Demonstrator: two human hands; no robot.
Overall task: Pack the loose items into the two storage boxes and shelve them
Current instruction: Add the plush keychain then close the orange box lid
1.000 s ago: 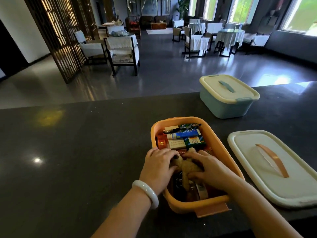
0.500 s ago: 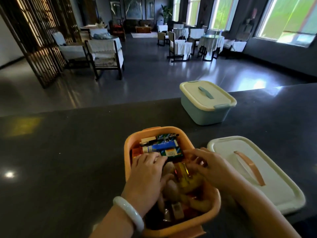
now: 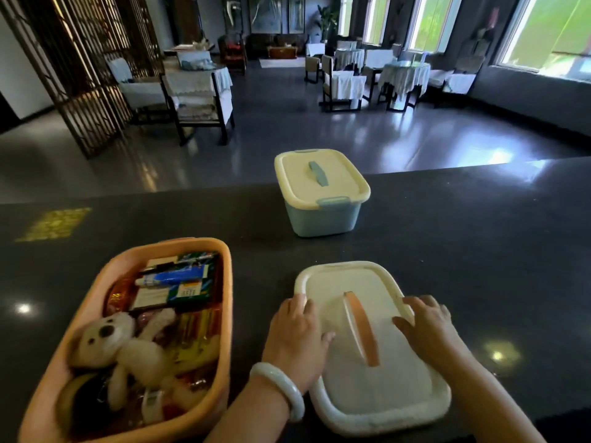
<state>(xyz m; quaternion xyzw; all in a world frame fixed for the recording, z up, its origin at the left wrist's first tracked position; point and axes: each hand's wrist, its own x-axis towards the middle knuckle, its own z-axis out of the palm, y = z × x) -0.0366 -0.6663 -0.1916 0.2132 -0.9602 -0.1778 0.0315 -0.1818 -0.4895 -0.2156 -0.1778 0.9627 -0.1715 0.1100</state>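
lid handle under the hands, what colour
Orange handle on the cream lid; head view.

I can read no text here. The packets (image 3: 179,287) at the orange box's (image 3: 225,314) twelve o'clock end carry print, too blurred.
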